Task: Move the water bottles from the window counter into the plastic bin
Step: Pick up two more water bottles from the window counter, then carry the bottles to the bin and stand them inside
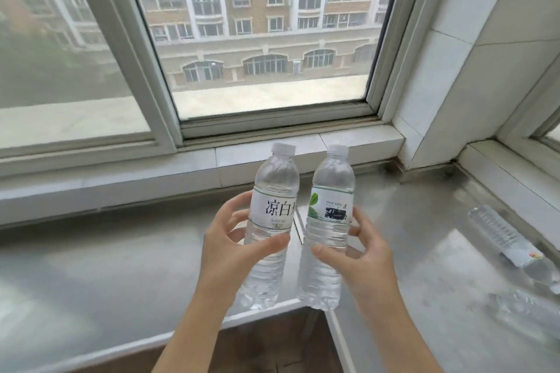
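My left hand grips a clear water bottle with a white label and black characters, held upright and lifted above the counter. My right hand grips a second clear water bottle with a green-leaf label, held beside the first and tilted slightly. Both have white caps. A third clear bottle lies on its side on the counter at the far right. No plastic bin is in view.
The grey metal counter runs along under the window and turns a corner to the right. A white tiled sill and sliding window stand behind. A white tiled pillar fills the corner. Below the counter edge is brown floor.
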The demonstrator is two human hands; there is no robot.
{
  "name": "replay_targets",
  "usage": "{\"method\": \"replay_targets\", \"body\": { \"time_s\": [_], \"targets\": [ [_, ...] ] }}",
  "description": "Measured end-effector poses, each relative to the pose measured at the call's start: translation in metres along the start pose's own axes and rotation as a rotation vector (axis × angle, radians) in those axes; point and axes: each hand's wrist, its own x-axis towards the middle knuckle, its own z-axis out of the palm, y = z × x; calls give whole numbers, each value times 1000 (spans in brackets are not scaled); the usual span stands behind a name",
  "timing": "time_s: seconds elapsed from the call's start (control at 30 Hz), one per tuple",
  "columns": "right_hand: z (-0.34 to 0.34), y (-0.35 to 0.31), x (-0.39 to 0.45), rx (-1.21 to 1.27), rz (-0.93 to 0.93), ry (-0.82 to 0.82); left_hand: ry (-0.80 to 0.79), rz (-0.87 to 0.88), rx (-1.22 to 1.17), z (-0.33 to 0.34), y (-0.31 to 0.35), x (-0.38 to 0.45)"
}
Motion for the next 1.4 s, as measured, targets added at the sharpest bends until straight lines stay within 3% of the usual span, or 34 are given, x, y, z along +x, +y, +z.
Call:
{"method": "replay_targets", "body": {
  "time_s": [0.53, 1.0, 1.4],
  "targets": [
    [232, -20, -128, 10, -22, -729, 649, 11, -8, -241, 3, -165],
    [462, 4, -364, -2, -27, -1296, 1195, -26, -33, -467, -11, -388],
    [613, 24, -553, -61, -73, -1860, 1770, -50, -29, -578, -25, -547]
  ]
}}
